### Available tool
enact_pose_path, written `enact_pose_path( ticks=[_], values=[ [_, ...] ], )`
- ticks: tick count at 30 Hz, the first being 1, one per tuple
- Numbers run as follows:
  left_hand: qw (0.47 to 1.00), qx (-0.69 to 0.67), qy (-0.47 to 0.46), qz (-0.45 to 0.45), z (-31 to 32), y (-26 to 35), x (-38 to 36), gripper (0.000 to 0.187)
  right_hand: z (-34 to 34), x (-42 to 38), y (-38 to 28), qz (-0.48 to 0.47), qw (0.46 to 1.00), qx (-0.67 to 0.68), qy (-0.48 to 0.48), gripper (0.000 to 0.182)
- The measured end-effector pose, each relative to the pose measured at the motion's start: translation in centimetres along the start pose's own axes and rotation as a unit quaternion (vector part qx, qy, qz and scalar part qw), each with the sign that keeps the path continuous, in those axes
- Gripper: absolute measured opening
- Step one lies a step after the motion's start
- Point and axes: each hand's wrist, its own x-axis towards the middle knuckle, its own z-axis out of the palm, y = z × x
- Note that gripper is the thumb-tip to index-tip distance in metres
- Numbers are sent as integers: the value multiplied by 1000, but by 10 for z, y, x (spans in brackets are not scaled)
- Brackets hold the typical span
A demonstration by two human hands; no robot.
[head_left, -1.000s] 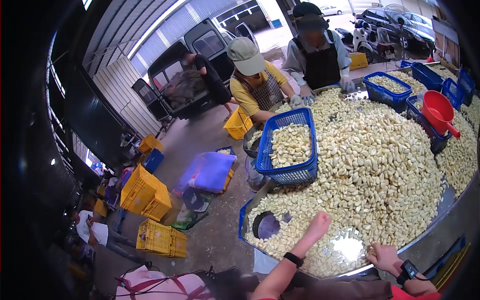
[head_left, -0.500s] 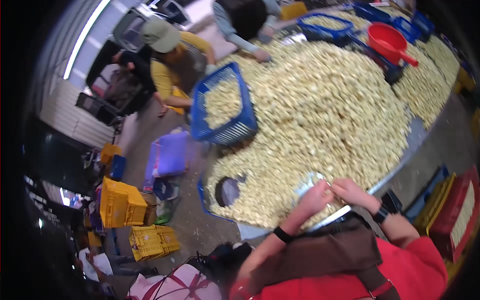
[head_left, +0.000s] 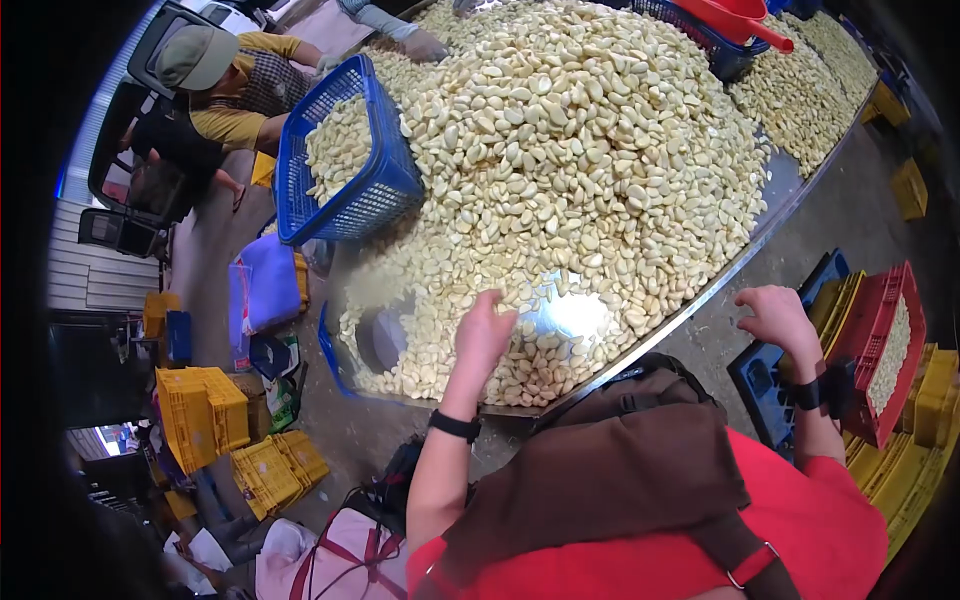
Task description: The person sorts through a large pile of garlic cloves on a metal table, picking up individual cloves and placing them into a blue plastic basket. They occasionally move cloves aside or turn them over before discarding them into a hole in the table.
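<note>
Peeled garlic cloves (head_left: 600,170) lie heaped on a metal table (head_left: 572,308). My left hand (head_left: 483,338) is over the near part of the heap, fingers slightly bent and apart, with nothing visible in it. A bare shiny patch of tabletop shows just to its right. Beyond the table's right edge, my right hand (head_left: 782,318) hangs in the air with thumb and fingers spread, holding nothing. Below it are a blue crate (head_left: 757,400) and a red crate (head_left: 868,375) that has cloves in it.
A blue basket (head_left: 385,200) of cloves stands at the table's left, beside a person in a yellow shirt (head_left: 225,120). Another person's gloved hand (head_left: 425,46) touches the far cloves. A red scoop (head_left: 735,18) rests at the back. Yellow crates (head_left: 205,410) stand on the left floor.
My hands, together over the near table edge before, are now apart. The right moved out past the right edge; the left moved leftward over the cloves. The view has shifted.
</note>
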Motion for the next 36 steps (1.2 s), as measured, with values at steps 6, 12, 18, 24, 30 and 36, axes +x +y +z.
enact_pose_path(
  ticks=[6,12,18,24,30,36],
  values=[
    [993,77,63,-62,-33,-31,45,58,25,79,-76,-72,983,130,111,44],
    [979,116,134,-100,-85,-97,79,63,61,164,-131,-66,990,39,117,50],
    [989,-7,-116,93,-13,-27,24,73,119,168,-195,-122,990,29,-58,55],
    [978,180,-93,-57,-59,-109,39,66,40,197,-199,-172,979,44,99,48],
    [991,48,106,72,-48,-15,70,42,87,240,-213,-164,977,-30,130,52],
    [996,64,58,6,-32,-30,104,41,64,189,-217,-195,980,-17,-26,41]
  ],
)
